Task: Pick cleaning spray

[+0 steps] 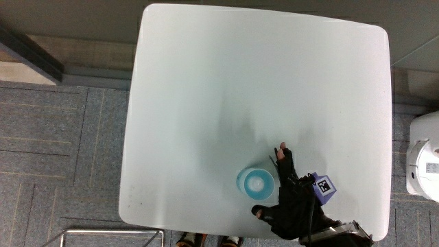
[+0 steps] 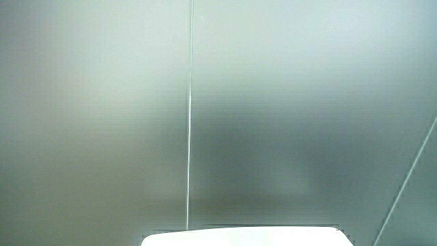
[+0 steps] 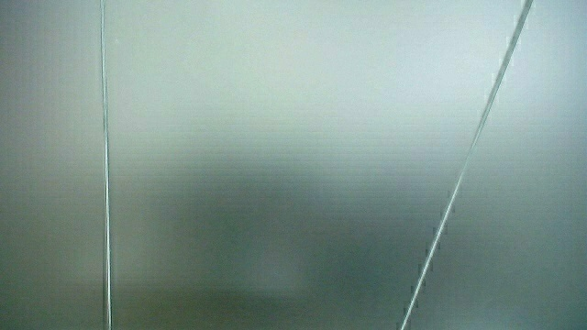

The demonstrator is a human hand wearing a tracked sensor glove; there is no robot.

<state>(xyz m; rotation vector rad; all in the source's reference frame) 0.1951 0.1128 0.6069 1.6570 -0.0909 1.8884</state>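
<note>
The cleaning spray (image 1: 256,182) stands upright on the white table (image 1: 226,89), seen from straight above as a round pale-blue shape with a lighter, whitish cap at its centre. It sits close to the table's edge nearest the person, with bare tabletop all around it.

The hand (image 1: 291,195) is just beside the bottle, at about three to four o'clock from it. One finger (image 1: 282,152) stretches forward past the bottle's rim, toward twelve o'clock, and the thumb (image 1: 260,213) reaches under the bottle at about six o'clock from it, so the fingers are spread in a loose cradle around one side of the bottle. Whether they actually touch it I cannot tell; nothing is lifted. The small patterned cube (image 1: 322,186) sits on the back of the glove, at three o'clock from the bottle, and the forearm runs off over the table's near edge.

The tabletop is glossy with rounded corners and carries faint grey shadows near its middle. Around it lies grey carpet tile (image 1: 62,158). A white object (image 1: 423,159) stands on the floor at three o'clock from the table.

Both side views show only a pale wall crossed by thin lines; a sliver of the table shows in a side view (image 2: 246,239).
</note>
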